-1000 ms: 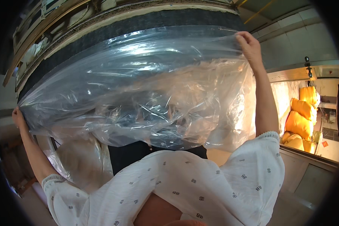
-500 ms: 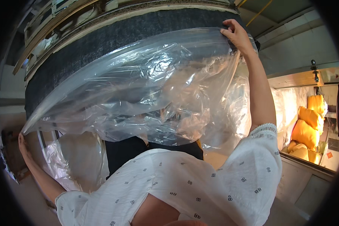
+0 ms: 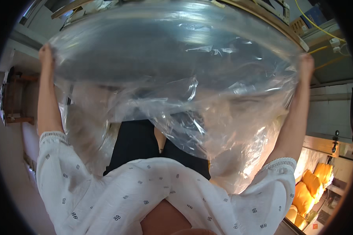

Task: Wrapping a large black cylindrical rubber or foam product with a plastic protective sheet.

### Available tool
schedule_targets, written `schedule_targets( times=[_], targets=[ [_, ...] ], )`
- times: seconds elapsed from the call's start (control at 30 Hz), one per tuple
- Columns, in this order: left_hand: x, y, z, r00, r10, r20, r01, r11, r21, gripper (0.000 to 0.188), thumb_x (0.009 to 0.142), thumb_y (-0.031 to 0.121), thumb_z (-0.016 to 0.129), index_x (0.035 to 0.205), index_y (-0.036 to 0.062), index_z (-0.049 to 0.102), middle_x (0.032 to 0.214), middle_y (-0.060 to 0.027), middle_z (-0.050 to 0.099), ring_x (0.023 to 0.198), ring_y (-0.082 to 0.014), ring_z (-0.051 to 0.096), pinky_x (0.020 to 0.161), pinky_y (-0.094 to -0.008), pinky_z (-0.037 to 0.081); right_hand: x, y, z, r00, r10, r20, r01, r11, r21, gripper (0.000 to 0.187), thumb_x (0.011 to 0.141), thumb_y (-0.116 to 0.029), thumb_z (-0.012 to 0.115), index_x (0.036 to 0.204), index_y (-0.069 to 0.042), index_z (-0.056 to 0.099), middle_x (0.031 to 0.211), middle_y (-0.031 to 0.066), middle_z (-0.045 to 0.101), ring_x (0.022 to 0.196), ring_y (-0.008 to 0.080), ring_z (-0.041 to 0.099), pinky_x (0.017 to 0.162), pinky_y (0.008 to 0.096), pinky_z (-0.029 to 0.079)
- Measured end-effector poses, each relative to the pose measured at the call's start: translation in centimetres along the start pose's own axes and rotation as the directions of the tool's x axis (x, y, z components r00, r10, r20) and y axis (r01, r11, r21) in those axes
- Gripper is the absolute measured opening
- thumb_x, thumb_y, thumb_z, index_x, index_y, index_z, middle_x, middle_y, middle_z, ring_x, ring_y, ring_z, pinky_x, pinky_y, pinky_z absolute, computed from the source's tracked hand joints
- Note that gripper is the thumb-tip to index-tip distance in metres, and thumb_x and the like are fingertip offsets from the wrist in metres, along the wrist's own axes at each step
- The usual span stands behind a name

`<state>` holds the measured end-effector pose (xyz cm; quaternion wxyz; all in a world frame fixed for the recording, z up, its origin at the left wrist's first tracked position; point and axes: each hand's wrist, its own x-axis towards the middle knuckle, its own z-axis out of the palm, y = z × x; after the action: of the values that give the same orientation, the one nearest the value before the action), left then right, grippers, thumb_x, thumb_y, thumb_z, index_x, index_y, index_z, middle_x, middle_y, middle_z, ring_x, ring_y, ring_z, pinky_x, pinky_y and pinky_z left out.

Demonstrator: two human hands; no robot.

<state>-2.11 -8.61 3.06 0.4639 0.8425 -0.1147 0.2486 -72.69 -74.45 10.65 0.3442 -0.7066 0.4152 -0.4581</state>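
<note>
A wide sheet of clear plastic film (image 3: 176, 86) is stretched between my two hands, its far edge bowed upward. At the far left, my left hand (image 3: 46, 56) is closed on one corner of it. My right hand (image 3: 306, 64) grips the opposite side at the far right, slightly blurred. Both arms are spread wide and raised. Beneath the film a dark table surface (image 3: 145, 58) shows through. Loose, crinkled folds of film hang down toward my legs, and the lower right part catches warm light.
Beyond the table's far edge runs a wooden rail (image 3: 268, 17). A yellow cable (image 3: 308, 17) hangs at the back right. Yellow bundles (image 3: 312, 182) are stacked at the lower right. A brown wooden stand (image 3: 21, 98) is at the left.
My left hand has risen from the lower left to the far left, and my right hand has shifted outward. The film has been spread wider and now covers most of the dark surface.
</note>
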Motion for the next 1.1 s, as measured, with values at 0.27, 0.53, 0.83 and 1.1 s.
schedule_targets(
  times=[0.27,0.53,0.83,1.1],
  targets=[
    [6.5,-6.1,5.7,0.992,0.093,0.082,-0.114,0.945,0.307,0.053,0.084,0.046,0.055,0.108,-0.0005,0.061,0.104,-0.0186,0.063,0.099,-0.0303,0.059,0.087,-0.0358,0.043,-0.8,7.7,5.9,0.991,-0.095,-0.094,0.096,0.995,0.012,0.017,0.086,-0.016,0.061,0.095,-0.002,0.062,0.087,0.001,0.061,0.081,0.0089,0.053,0.075,0.0215,0.042],
    [8.7,-5.4,8.4,0.987,-0.039,0.153,-0.002,0.965,0.261,0.055,0.081,0.047,0.057,0.112,0.0019,0.062,0.109,-0.016,0.062,0.104,-0.0276,0.057,0.091,-0.0348,0.04,0.8,7.3,7.6,0.995,-0.072,-0.075,0.06,0.987,-0.146,0.021,0.081,-0.021,0.064,0.089,-0.001,0.064,0.087,0.0029,0.061,0.081,0.0099,0.053,0.074,0.0232,0.042],
    [8.7,-4.8,9.2,0.984,-0.11,0.141,0.082,0.978,0.191,0.051,0.077,0.041,0.062,0.105,-0.0013,0.064,0.1,-0.0143,0.064,0.098,-0.0227,0.058,0.087,-0.0311,0.041,2.0,8.2,6.8,0.958,-0.183,-0.219,0.069,0.892,-0.446,0.038,0.07,-0.03,0.071,0.08,0.003,0.055,0.087,0.0135,0.052,0.079,0.0231,0.049,0.077,0.0321,0.041],
    [10.8,-10.0,7.2,0.958,-0.277,-0.074,0.248,0.93,-0.272,0.041,0.079,0.03,0.053,0.099,-0.0043,0.063,0.09,-0.0144,0.066,0.088,-0.0254,0.061,0.08,-0.0354,0.043,2.7,8.5,6.9,0.936,-0.158,-0.313,0.077,0.964,-0.255,0.032,0.075,-0.026,0.066,0.078,0.004,0.054,0.089,0.0158,0.053,0.083,0.0259,0.048,0.079,0.0349,0.039]
  ],
)
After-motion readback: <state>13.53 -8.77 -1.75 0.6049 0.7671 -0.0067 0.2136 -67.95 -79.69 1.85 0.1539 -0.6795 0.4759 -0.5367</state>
